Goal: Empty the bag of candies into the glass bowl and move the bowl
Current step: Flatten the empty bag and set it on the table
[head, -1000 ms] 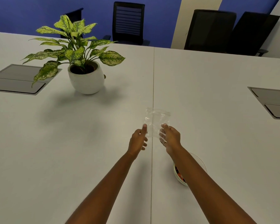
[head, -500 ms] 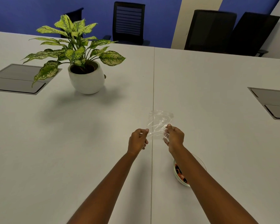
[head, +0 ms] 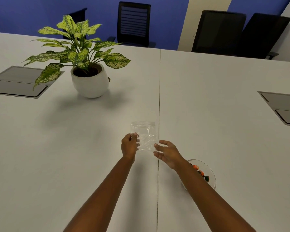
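Observation:
A clear, empty-looking plastic bag (head: 145, 135) hangs over the white table (head: 74, 156) near its centre seam. My left hand (head: 129, 144) pinches the bag's left edge between thumb and fingers. My right hand (head: 167, 153) is just right of the bag with fingers spread, its fingertips close to the bag's lower right corner and not gripping it. The glass bowl (head: 209, 174) stands on the table under my right forearm. Orange, red and green candies (head: 201, 173) lie inside it; the forearm hides much of the bowl.
A potted plant (head: 89, 79) in a white pot stands at the back left. Grey cable hatches are set into the table at the far left (head: 18, 82) and far right (head: 285, 108). Black office chairs (head: 134, 22) line the far edge.
My right hand has let go of the bag and opened. My left hand has carried the bag slightly left, and the bag now hangs flatter.

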The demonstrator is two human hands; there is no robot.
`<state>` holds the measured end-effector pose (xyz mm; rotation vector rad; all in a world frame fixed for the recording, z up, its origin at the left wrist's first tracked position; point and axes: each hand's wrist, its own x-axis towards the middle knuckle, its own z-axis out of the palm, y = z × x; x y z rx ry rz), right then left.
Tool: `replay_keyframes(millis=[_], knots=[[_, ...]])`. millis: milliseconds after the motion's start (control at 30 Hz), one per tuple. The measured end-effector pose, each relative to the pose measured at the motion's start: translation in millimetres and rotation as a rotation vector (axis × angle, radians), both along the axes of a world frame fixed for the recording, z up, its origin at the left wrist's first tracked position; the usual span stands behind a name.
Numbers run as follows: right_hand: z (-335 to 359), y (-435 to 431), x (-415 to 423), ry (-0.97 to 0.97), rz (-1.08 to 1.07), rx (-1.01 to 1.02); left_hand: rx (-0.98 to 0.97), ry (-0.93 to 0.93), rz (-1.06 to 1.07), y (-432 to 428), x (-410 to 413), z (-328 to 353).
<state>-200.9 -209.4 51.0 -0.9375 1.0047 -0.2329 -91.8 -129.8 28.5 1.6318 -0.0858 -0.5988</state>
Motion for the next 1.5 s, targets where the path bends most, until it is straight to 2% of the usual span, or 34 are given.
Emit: replay_keyframes(millis=[267, 533, 667, 733, 833, 1000, 1067, 1233, 1333, 1400, 1500], knots=[[-12.3, 5.9, 9.1, -0.001, -0.057, -0.104, 0.082, -0.001, 0.056, 13.2, 18.6, -12.2], [-24.5, 21.2, 26.6, 0.053, 0.104, -0.189, 0.217, -0.035, 0.031, 27.0, 37.3, -22.6], [-38.4, 38.0, 38.5, 0.076, 0.102, -0.203, 0.417, -0.044, 0.008, 36.3, 41.0, -27.7], [-45.2, 45.4, 45.7, 0.086, 0.087, -0.18, 0.518, -0.105, -0.017, 39.7, 41.1, -27.1], [-54.9, 53.6, 54.7, 0.113, 0.041, -0.137, 0.665, -0.293, -0.105, 46.8, 41.8, -27.8], [-67.8, 64.6, 60.7, 0.218, 0.078, -0.149, 0.839, -0.558, -0.415, 57.4, 45.4, -40.5], [-69.2, 64.9, 61.3, 0.273, 0.152, -0.255, 0.926, -0.649, -0.555, 60.5, 44.9, -46.2], [-73.5, 64.5, 62.2, 0.366, 0.478, -0.896, 1.066, -0.744, -0.714, 66.3, 42.8, -59.9], [-80.6, 62.0, 64.1, 0.426, 0.781, -1.238, 1.11, -0.729, -0.744, 67.8, 40.5, -63.7], [-85.2, 60.7, 64.8, 0.49, 0.972, -1.345, 1.119, -0.682, -0.75, 68.9, 38.4, -65.4], [-90.2, 59.4, 63.4, 0.569, 1.095, -1.323, 1.123, -0.62, -0.756, 70.6, 34.9, -67.4]])
